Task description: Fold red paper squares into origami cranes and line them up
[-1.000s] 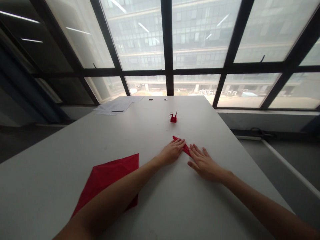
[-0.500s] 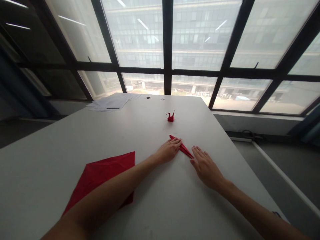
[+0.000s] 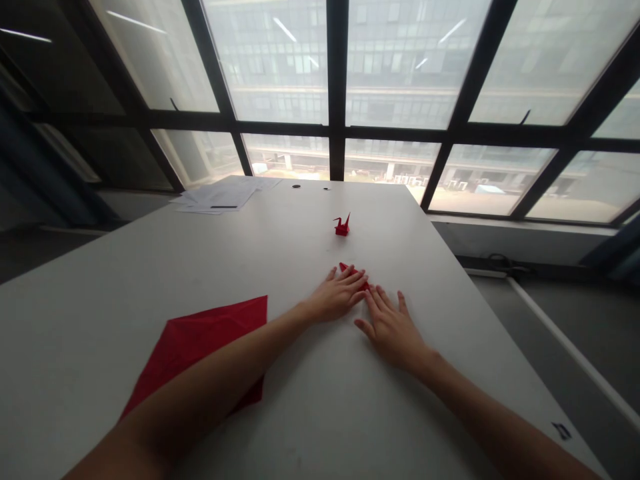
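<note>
A narrow folded strip of red paper (image 3: 347, 267) lies flat on the white table, mostly covered by my hands. My left hand (image 3: 336, 295) rests across it, fingers spread and pressing it down. Close beside, my right hand (image 3: 393, 330) lies palm down with its fingers apart, fingertips on the paper's near end. Beyond both hands stands a small red origami crane (image 3: 342, 227). A larger sheet of red paper (image 3: 200, 343) with crease lines lies at the left, partly under my left forearm.
White printed papers (image 3: 225, 195) are spread at the table's far left corner. Two small dark spots mark the far end of the table (image 3: 280, 233). A small dark object (image 3: 562, 431) lies by the right edge. Tall framed windows (image 3: 395, 67) rise behind.
My right hand has moved left and forward onto the paper's near end, which showed bare before. My left fingers have spread wider over the strip. The view has tilted slightly.
</note>
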The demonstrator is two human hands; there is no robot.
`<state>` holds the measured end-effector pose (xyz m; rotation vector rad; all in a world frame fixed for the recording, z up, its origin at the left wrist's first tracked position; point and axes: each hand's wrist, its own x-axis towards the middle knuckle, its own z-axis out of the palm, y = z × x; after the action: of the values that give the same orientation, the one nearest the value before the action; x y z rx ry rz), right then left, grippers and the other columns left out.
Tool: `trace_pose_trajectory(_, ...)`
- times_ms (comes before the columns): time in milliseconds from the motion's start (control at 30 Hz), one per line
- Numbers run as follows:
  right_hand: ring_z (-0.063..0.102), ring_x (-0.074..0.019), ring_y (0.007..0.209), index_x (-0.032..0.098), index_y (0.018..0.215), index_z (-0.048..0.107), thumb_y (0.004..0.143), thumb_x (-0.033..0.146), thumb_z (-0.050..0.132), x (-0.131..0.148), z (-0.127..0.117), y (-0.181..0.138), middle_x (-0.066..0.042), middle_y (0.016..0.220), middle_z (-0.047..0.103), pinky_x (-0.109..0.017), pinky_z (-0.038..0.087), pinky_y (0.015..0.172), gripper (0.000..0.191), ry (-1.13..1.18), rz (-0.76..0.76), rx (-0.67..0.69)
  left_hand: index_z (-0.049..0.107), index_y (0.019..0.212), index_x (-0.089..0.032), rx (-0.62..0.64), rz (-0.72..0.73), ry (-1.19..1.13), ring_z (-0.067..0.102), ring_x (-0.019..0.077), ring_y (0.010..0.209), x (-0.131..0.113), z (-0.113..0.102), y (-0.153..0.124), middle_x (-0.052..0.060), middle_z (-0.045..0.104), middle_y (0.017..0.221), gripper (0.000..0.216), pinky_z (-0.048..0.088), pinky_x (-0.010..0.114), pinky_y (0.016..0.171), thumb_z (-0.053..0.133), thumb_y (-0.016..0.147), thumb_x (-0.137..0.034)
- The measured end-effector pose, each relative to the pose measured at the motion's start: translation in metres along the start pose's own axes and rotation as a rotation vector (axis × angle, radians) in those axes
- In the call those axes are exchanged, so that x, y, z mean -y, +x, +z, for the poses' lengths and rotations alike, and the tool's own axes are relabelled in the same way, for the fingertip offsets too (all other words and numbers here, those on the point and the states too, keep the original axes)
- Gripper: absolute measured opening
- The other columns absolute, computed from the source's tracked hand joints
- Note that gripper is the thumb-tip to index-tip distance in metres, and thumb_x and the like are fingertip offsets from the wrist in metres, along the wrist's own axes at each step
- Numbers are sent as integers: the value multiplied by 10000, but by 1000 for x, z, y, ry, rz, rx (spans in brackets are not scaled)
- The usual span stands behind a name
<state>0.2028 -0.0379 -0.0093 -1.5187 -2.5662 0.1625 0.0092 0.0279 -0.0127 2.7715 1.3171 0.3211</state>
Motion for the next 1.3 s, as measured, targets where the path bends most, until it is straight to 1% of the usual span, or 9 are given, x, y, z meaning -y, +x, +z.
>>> trace_pose_trajectory(133,138,-297,1515,85,1556,234,982,637,204,2,-1,0,-174,1613,220,-603,-7,1190,796,12,-5,-16,299,1539,-210,-23,-188,35,154,314,1514,6,1,0,105,272,1613,612,141,603,1182,214,1028,-537)
trace_pose_trajectory(233,138,-302,1514,65,1551,234,983,633,213,2,0,0,-184,1612,214,-607,-2,1189,804,22,0,-28,315,1523,-125,-114,-332,75,156,321,1512,5,-3,1,159,269,1606,609,156,606,1182,219,1037,-479)
trace_pose_trajectory(367,138,-300,1514,56,1549,233,990,618,221,4,1,1,-181,1610,218,-607,2,1190,794,37,2,-47,301,1526,-109,-226,-200,89,163,229,1518,-6,-7,1,131,277,1610,544,134,472,1228,192,1051,-351)
trace_pose_trajectory(533,156,-298,1511,58,1542,263,995,597,242,7,-2,1,-173,1606,230,-604,18,1192,768,61,15,-44,332,1518,-166,-50,-87,20,266,238,1488,-12,2,0,116,337,1586,553,203,473,1203,241,1047,-441)
trace_pose_trajectory(733,158,-296,1511,67,1544,258,999,583,251,7,-1,1,-174,1608,226,-619,28,1186,750,71,21,-42,322,1523,-190,-26,-154,18,245,256,1495,-5,3,1,124,313,1595,590,211,530,1186,227,1035,-507)
trace_pose_trajectory(900,151,-298,1512,62,1547,243,1002,573,260,6,2,2,-178,1609,213,-625,25,1182,748,69,14,-53,368,1499,-196,-34,-341,59,244,339,1486,16,-6,2,124,315,1593,579,207,641,1147,215,1033,-505)
trace_pose_trajectory(1033,146,-298,1513,64,1537,279,1005,566,251,6,2,2,-171,1610,219,-624,11,1184,732,67,15,-50,348,1503,-129,-88,-409,52,249,336,1484,23,-11,2,158,316,1587,596,223,617,1158,232,1036,-481)
trace_pose_trajectory(1167,152,-300,1512,74,1540,279,1004,563,267,8,2,2,-177,1606,240,-610,9,1189,725,76,20,-55,444,1447,-144,-280,-273,53,338,258,1449,3,-14,1,132,433,1529,491,270,466,1189,266,1045,-362)
trace_pose_trajectory(1300,186,-307,1503,90,1526,323,994,534,341,9,2,2,-175,1594,280,-603,41,1192,693,140,22,-87,611,1260,-218,-213,-58,3,539,217,1254,-17,-9,0,83,605,1340,353,401,381,1110,373,1024,-328)
